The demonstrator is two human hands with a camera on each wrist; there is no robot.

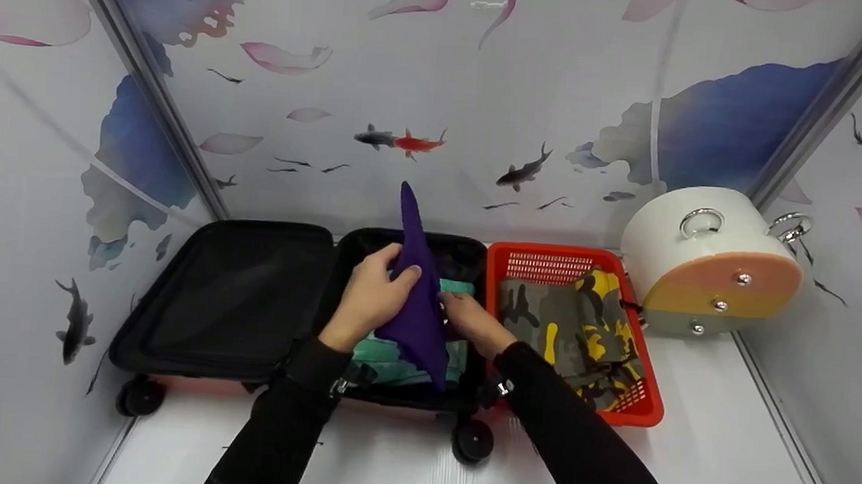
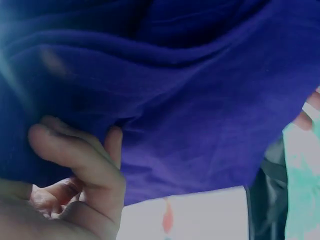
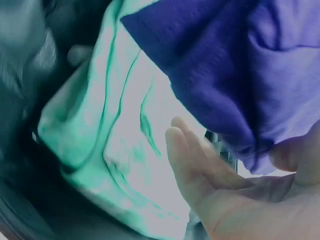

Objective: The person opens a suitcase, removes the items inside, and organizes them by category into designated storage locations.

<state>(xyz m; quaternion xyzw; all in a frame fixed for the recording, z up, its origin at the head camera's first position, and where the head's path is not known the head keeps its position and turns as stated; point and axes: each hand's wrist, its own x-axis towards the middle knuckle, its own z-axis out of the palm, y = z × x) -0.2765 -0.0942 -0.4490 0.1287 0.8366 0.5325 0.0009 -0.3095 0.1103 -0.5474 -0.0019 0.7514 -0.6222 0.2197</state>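
Note:
A folded purple cloth is held up on edge over the right half of an opened black suitcase. My left hand grips the cloth from the left, thumb on its near side; in the left wrist view, curled fingers lie against it. My right hand is at the cloth's right side. In the right wrist view its thumb touches the cloth's lower edge, while the fingers extend apart from the thumb. Beneath the cloth, a mint-green folded cloth lies in the suitcase.
The suitcase's other half lies flat at left. Against the suitcase's right side stands a red basket with folded camouflage clothing. A white rounded case with metal rings is at right. A patterned wall rises behind.

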